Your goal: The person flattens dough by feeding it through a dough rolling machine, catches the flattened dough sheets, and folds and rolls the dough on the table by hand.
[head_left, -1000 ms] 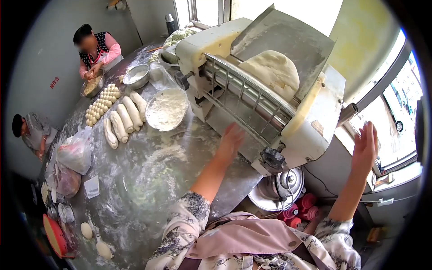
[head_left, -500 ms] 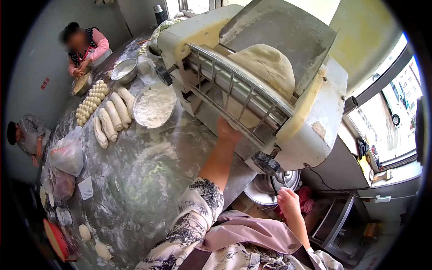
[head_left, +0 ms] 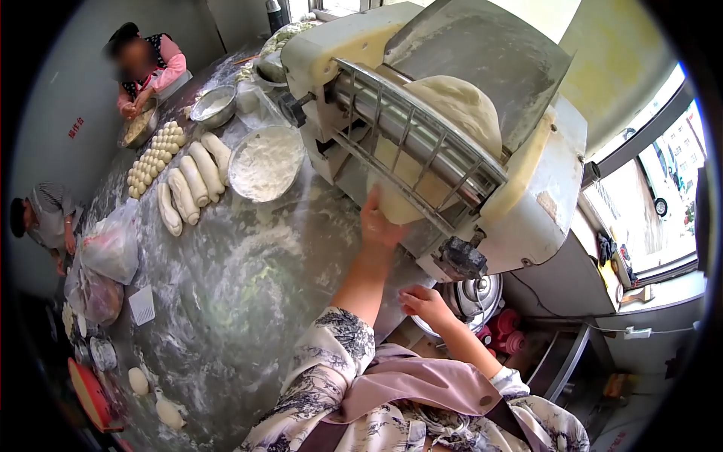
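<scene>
My left hand (head_left: pixel 382 228) is under the dough sheeter (head_left: pixel 527 203), holding the lower end of a dough sheet (head_left: pixel 399 205) that hangs below the rollers. Its thumb points up along the sheet's edge, and some of its fingers are hidden. A thick lump of dough (head_left: pixel 459 109) rests on top against the metal feed plate (head_left: pixel 482 64). My right hand (head_left: pixel 426 304) is over the table's near edge, to the right of my left forearm. Its fingers are loosely curled, with nothing visible in them.
On the floury table (head_left: pixel 248 301) stand a bowl of flour (head_left: pixel 265 164), several dough rolls (head_left: pixel 197 179) and rows of small dough pieces (head_left: pixel 154 160). Plastic bags (head_left: pixel 109 248) and a white scraper (head_left: pixel 141 305) lie left. Two co-workers (head_left: pixel 151 68) are across the table. A metal pot (head_left: pixel 478 297) stands below the sheeter.
My right hand has moved left and up, from beside the pot to over the table's edge. More of the dough sheet hangs out below the rollers at my left hand. The view has shifted slightly.
</scene>
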Tool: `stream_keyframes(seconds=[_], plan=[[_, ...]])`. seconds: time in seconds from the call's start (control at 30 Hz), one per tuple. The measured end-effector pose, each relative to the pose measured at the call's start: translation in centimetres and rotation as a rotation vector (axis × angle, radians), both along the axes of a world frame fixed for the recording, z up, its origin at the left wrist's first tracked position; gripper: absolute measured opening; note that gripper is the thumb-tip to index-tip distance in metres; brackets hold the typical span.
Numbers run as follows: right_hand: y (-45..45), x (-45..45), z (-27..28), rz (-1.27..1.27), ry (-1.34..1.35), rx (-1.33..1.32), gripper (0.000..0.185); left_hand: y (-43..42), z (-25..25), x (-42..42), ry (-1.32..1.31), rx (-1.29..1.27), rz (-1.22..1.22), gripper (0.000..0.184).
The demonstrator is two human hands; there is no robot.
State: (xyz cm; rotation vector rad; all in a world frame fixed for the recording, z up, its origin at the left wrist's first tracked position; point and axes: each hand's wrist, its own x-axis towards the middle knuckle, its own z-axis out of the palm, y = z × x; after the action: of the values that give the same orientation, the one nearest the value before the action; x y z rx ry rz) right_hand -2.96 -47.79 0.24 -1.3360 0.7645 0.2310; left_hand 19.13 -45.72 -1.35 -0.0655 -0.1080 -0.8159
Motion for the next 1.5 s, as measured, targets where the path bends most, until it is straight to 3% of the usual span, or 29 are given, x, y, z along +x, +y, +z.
stream_keyframes(seconds=[0.07, 0.27, 0.4, 0.5, 0.6, 0.8, 0.9, 1.1, 1.3, 1.5], plan=[[0.3, 1.5, -1.4, 0.104, 0.032, 0.015, 0.028, 1.7, -0.1, -0.3, 0.039, 0.045, -0.016, 0.047], [0.7, 7.6, -5.6, -0.229, -0.149, 0.438, 0.023, 5.2, -0.3, -0.9, 0.080, 0.110, 0.012, 0.051], [-0.3, 11.9, -5.8, -0.413, -0.232, 0.528, 0.026, 7.6, -0.6, -1.2, 0.091, 0.128, -0.016, 0.050], [-0.4, 13.6, -4.0, -0.532, -0.481, 0.659, 0.032, 9.3, -0.7, -1.5, 0.113, 0.144, -0.015, 0.049], [-0.6, 14.7, -2.0, -0.518, -0.759, 0.768, 0.040, 11.0, -0.9, -1.7, 0.143, 0.167, -0.009, 0.048], [-4.1, 16.7, -4.9, -0.467, -0.913, 0.724, 0.044, 14.7, -1.5, -2.1, 0.156, 0.282, 0.021, 0.047], [-6.1, 17.7, -7.8, -0.167, -1.229, 0.840, 0.047, 16.5, -1.1, -2.7, 0.207, 0.343, 0.004, 0.046], [-6.7, 19.1, -6.0, -0.245, -1.161, 0.840, 0.047, 20.5, -4.7, -3.0, 0.089, 0.283, 0.024, 0.046], [-7.2, 19.6, -4.4, -0.229, -1.097, 0.825, 0.048, 23.8, -0.3, -5.0, 0.244, 0.472, 0.100, 0.048], [-7.0, 20.5, -3.1, -0.202, -1.102, 0.814, 0.049, 26.7, -0.8, -6.4, 0.236, 0.480, 0.148, 0.051]])
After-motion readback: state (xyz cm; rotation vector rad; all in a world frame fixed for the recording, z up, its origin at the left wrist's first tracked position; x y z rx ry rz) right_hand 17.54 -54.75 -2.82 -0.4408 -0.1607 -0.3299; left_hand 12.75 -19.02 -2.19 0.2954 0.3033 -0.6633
